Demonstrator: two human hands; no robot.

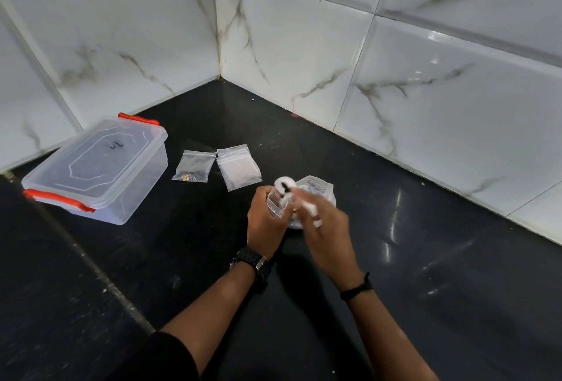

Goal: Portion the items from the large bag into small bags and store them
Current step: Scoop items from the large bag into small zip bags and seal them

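Observation:
My left hand (264, 225) grips a small clear zip bag (276, 204) upright above the black counter. My right hand (327, 233), blurred and with white tape on its fingertips, reaches to the bag's mouth and pinches a small dark item (286, 189) there. The large clear bag (319, 189) lies just behind both hands, partly hidden by them. Further left lie two more small zip bags: one with a few dark and gold pieces (192, 166), and one that looks whitish (239, 168).
A clear plastic storage box (97, 172) with its lid on and red clips stands at the left, by the wall. White marble-look tiles (425, 91) close the corner behind and to the right. The black counter (425, 274) is glossy.

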